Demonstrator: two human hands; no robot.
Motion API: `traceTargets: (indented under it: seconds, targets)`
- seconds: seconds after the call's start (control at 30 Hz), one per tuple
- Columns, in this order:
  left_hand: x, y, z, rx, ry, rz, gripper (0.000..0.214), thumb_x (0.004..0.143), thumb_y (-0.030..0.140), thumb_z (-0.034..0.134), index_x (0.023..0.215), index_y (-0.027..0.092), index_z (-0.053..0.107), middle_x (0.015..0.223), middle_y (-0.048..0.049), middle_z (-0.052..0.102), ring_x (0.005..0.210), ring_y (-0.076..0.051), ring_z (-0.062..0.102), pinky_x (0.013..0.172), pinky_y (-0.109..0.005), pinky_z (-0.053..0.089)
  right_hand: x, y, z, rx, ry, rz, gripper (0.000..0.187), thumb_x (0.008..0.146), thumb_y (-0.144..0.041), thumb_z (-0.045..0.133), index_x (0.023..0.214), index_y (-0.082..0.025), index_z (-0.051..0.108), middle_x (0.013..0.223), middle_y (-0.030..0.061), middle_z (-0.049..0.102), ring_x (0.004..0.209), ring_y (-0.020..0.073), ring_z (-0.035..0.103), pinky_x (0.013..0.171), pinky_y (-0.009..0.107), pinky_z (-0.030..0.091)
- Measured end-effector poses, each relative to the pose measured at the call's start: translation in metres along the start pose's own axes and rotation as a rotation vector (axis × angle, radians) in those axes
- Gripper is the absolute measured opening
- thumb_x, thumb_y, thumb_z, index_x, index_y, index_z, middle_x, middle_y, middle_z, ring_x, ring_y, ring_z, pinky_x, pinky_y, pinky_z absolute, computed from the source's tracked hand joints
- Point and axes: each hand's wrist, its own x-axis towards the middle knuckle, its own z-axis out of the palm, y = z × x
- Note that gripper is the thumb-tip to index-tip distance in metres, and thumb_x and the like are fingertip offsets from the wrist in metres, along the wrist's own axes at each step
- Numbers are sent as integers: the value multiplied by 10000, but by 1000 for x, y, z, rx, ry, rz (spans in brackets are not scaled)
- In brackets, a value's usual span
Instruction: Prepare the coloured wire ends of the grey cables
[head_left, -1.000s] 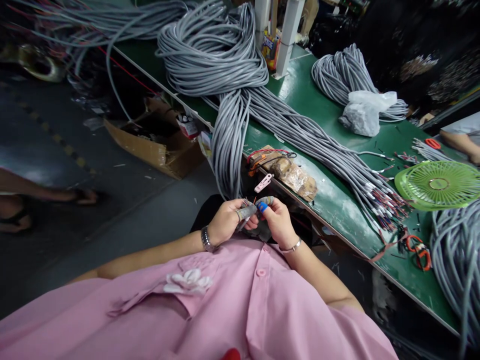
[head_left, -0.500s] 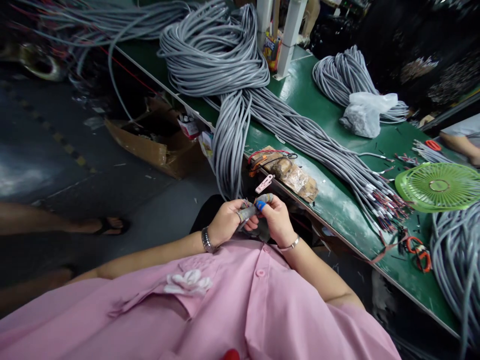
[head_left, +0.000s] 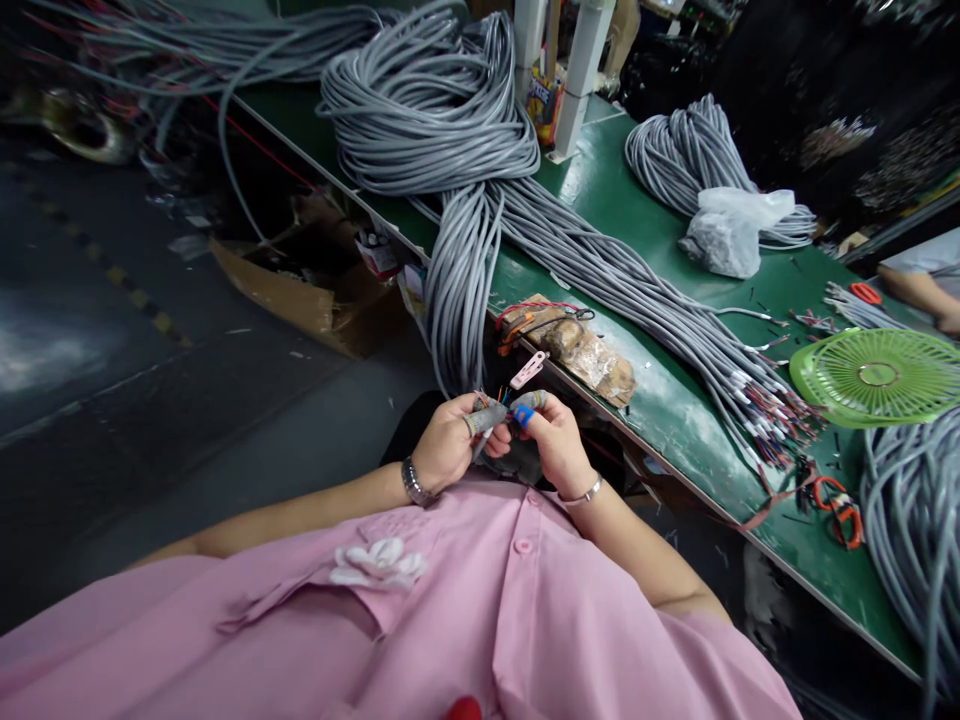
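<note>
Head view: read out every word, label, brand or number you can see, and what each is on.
None is legible.
Colourful packet by the white posts: printing too blurred to read.
White and red carton at the table edge: print too small to read.
Cable end held by left hand and right hand: no lettering visible.

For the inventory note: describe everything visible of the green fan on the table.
The green fan is round, light green, plastic by its look, lying flat on the green table with its grille up. Thin ribs radiate from a small gold-toned centre cap. The picture's right edge cuts it off. It sits between the stripped cable ends and a grey cable coil that reaches its near rim; whether they touch, or whether it runs, cannot be told.
</note>
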Motion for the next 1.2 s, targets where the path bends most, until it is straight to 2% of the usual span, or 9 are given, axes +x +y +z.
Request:
traceTargets:
  seconds: [0.1, 0.27, 0.43, 0.5, 0.57, 0.67, 0.83, 1.0, 1.2]
  targets:
    - [-1, 2, -1, -13, -12, 12, 214, 731, 325, 703, 755, 143, 592, 571, -19, 666, 441, -139, 598, 454, -251, 483, 4, 4, -6, 83, -18, 15, 222, 735, -380, 701, 765, -178, 612, 650, -30, 543, 551, 85, 445, 534, 220, 396]
    - [-1, 13, -3, -17, -71, 10, 205, 731, 321, 695, 736, 152, 580, 538, -1, 636, 394, -110, 539, 391, -218, 426, 19, 1, -15, 248, -9, 82, 413, 817, -582, 568, 845, -174, 623, 735, 3, 567, 569, 85, 458, 537, 214, 418]
    - [5, 24, 2, -37, -124, -60, 224, 687, 329, 714, 723, 154, 580, 478, 15, 588, 341, -85, 459, 329, -193, 357, 36, -9, -10, 210, -143, 129, 457, 758, -608, 633, 881, -169, 631, 734, 5, 573, 552, 82, 436, 498, 205, 391]
    - [8, 27, 4, -45, -131, -80, 210, 692, 315, 711, 719, 154, 579, 463, 21, 575, 333, -80, 445, 318, -186, 344, 38, -7, -7, 161, -82, 66, 400, 730, -559, 691, 796, -173, 605, 632, -33, 509, 509, 74, 376, 471, 201, 347]
    - [11, 29, 5, -50, -134, -103, 196, 702, 300, 705, 708, 153, 576, 459, 23, 572, 325, -75, 438, 312, -180, 337, 39, -1, -5, 94, 51, -49, 385, 733, -539, 698, 707, -179, 563, 566, -55, 458, 489, 72, 343, 471, 206, 324]
    - [15, 30, 4, -58, -143, -139, 175, 706, 277, 698, 707, 152, 576, 464, 23, 578, 313, -73, 435, 305, -180, 337, 40, 8, -4, 55, 148, -149, 421, 781, -589, 621, 696, -180, 567, 583, -35, 505, 512, 82, 391, 505, 219, 355]
    - [20, 24, 4, -40, -145, -134, 158, 726, 270, 682, 705, 147, 585, 457, 24, 573, 299, -71, 421, 289, -179, 321, 45, 5, 1, 267, -22, 24, 477, 787, -667, 555, 803, -193, 617, 668, -9, 537, 551, 104, 450, 525, 234, 416]
    - [21, 18, 4, -28, -157, -156, 151, 742, 276, 672, 722, 144, 601, 453, 24, 570, 294, -69, 412, 285, -179, 314, 50, 5, 3, 313, 28, 32, 426, 771, -630, 614, 793, -204, 614, 676, -9, 533, 587, 114, 466, 541, 239, 419]
    - [17, 18, 3, -26, -169, -123, 164, 728, 286, 686, 722, 146, 602, 453, 22, 576, 304, -74, 426, 296, -178, 317, 47, 4, 1, 494, -44, 135, 466, 751, -652, 624, 821, -192, 635, 701, 9, 593, 592, 119, 497, 526, 227, 434]
